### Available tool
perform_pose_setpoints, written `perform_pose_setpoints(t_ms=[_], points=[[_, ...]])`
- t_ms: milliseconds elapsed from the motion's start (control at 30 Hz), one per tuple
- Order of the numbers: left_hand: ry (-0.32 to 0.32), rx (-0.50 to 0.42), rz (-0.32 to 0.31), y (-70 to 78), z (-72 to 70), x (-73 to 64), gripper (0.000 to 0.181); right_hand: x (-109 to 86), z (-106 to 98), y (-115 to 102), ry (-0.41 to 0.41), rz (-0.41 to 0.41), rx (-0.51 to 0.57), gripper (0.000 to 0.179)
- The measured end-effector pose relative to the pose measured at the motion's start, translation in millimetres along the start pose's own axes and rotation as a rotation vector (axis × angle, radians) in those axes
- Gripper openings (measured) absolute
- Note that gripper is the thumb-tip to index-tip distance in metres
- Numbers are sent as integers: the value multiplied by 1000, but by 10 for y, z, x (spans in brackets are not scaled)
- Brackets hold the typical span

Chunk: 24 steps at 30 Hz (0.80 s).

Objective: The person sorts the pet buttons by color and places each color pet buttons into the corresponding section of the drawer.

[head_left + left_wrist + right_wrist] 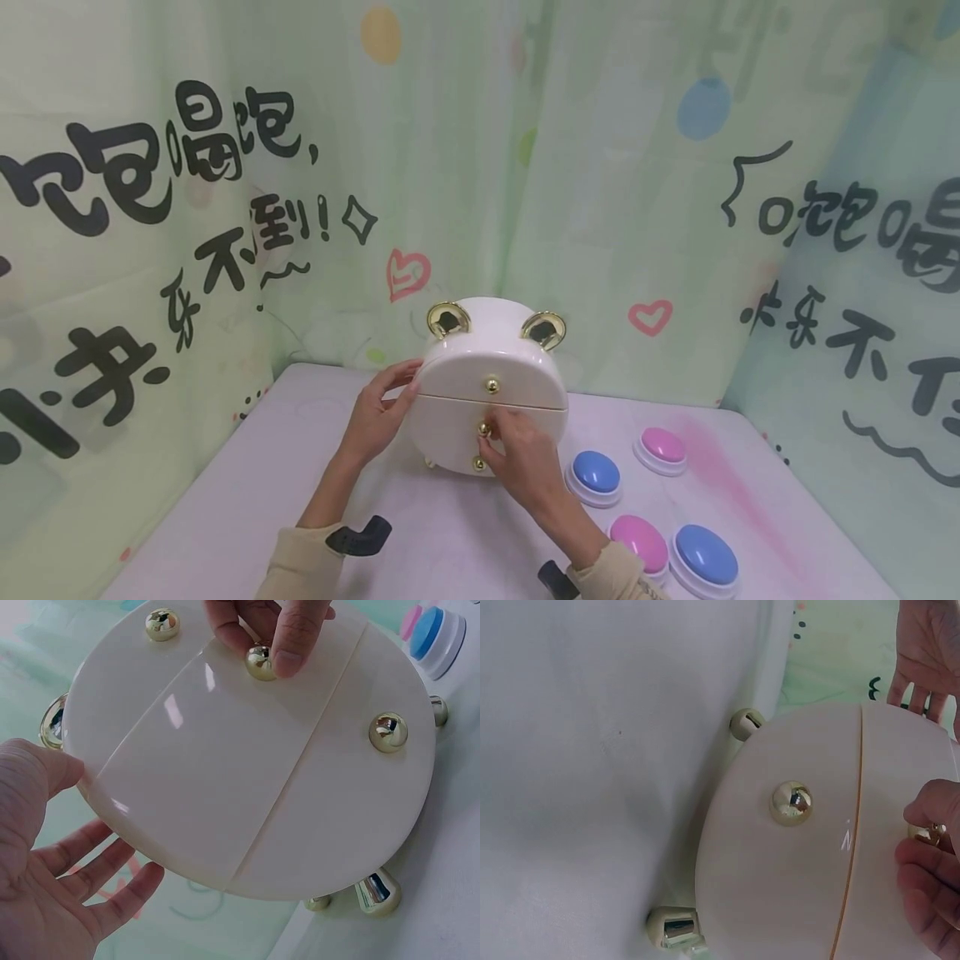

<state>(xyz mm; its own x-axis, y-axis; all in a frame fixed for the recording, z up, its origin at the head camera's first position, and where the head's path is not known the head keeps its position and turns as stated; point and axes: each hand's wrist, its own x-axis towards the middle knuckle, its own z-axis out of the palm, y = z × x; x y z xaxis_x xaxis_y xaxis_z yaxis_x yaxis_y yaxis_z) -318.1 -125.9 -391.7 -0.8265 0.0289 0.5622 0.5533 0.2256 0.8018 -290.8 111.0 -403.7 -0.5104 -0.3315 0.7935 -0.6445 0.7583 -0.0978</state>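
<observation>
A white round jewelry box [450, 429] with gold ears stands on the table, its front split into three drawers with gold knobs. On the middle knob [259, 663], the thumb and fingers of my right hand [521, 454] have a pinch grip. My left hand [375, 417] touches the box's left side, thumb near the front edge and fingers fairly straight along the side. The top knob [492, 385] and the bottom knob [791, 802] are untouched. A thin seam shows between the middle and bottom drawers; whether the middle drawer stands out at all, I cannot tell.
Several push buttons stand right of the box: a blue button [596, 472] and a pink button [663, 445] farther back, another pink button [637, 542] and blue button [707, 554] nearer. A printed curtain [480, 167] hangs behind the pale table [225, 500].
</observation>
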Motion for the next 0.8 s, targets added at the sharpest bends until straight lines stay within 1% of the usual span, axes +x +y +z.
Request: perform_pose_setpoints(t_ms=[133,300,433,633,800], points=[[-3,-5,-1,1,0,4,35,-15,-26,-28,2,-10,-9,28],[-9,-6,-8,-20,4,12,34,-48,-77,-84,-21,2,-33,27],[-12,-6,-11,-7,9,14,34,-81,-127,-132,-34,12,-55,26],[-12,8,-29,1,6,15,35,-120,-197,-197,-34,-11,-63,26],[-8,-2,-18,7,-2,4,36,-163,-232,-248,-21,-39,-90,28]])
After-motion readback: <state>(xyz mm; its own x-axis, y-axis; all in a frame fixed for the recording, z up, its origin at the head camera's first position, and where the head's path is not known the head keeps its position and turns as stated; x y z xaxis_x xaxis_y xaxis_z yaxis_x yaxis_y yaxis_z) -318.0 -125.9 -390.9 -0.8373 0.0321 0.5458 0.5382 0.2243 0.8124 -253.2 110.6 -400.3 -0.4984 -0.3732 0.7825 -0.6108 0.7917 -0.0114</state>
